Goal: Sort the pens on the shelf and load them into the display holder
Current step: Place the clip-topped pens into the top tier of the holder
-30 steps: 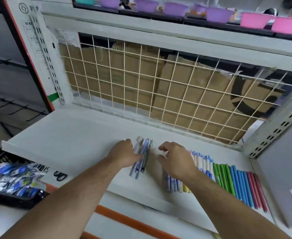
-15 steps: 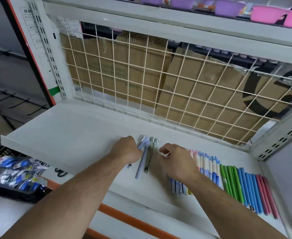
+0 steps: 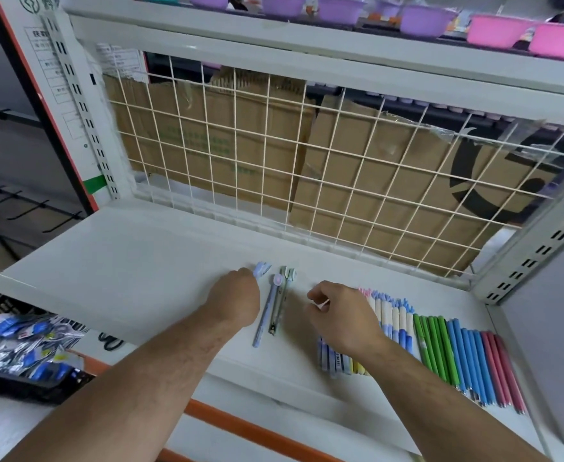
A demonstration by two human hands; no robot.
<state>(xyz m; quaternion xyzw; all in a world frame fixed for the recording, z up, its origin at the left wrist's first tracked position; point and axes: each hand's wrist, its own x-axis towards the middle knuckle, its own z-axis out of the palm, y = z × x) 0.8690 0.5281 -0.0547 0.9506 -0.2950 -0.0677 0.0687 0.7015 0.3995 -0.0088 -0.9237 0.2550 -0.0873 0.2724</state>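
Left hand (image 3: 237,296) is clenched like a fist on the white shelf (image 3: 107,261). Its fingers are curled round one light blue pen (image 3: 262,269), of which only the cap end sticks out beyond the knuckles. Just to the right of this hand two loose pens lie on the shelf, side by side and almost touching: a lilac pen (image 3: 267,311) and a grey-green pen (image 3: 281,301). Both point away from the person.

Right hand (image 3: 342,316) rests a little further right, its fingers bent and the thumb close to the forefinger. Something small and pale shows there, but I cannot tell if the hand holds it. This hand covers part of the sorted row (image 3: 393,315) of white-and-blue pens, so their number is hidden.

After them lie the green pens (image 3: 435,348), about four, then the blue pens (image 3: 467,358), about five, and the pink pens (image 3: 498,368), three, all parallel and touching.

Behind the shelf stands a wire grid (image 3: 274,161) with cardboard (image 3: 357,181) behind it. Two pink bowls (image 3: 493,30) and several purple ones are on the upper shelf. One black basket (image 3: 24,381) of blue packets is at the lower left.
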